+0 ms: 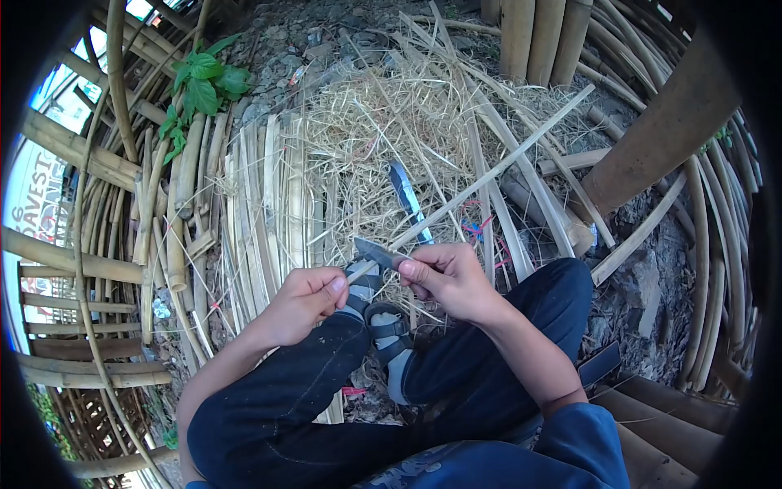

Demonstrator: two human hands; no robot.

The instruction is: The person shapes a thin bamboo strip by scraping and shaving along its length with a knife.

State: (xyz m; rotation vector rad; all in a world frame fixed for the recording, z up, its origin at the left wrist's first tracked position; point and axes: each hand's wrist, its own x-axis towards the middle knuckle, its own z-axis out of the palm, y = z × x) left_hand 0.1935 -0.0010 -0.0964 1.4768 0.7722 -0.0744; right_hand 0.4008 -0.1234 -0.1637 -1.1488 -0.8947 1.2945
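Observation:
My right hand (pixel 450 281) is closed round the handle of a knife (pixel 375 251), whose short grey blade points left and up. A long pale bamboo strip (pixel 498 169) slants from the upper right down to my hands, passing at the blade. Its near end is pinched between the thumb and fingers of my left hand (pixel 307 303). The blade lies against or just over the strip; the exact contact is too small to tell. Both hands are above my sandalled feet (pixel 389 332), between my bent knees.
Bamboo shavings (pixel 383 122) are heaped ahead of my feet, with a dark, shiny long blade (pixel 407 198) lying on them. Split bamboo slats (pixel 273 187) lie in a row to the left. A thick post (pixel 664 122) leans at the right. Bamboo poles (pixel 90 253) form a fence on the left.

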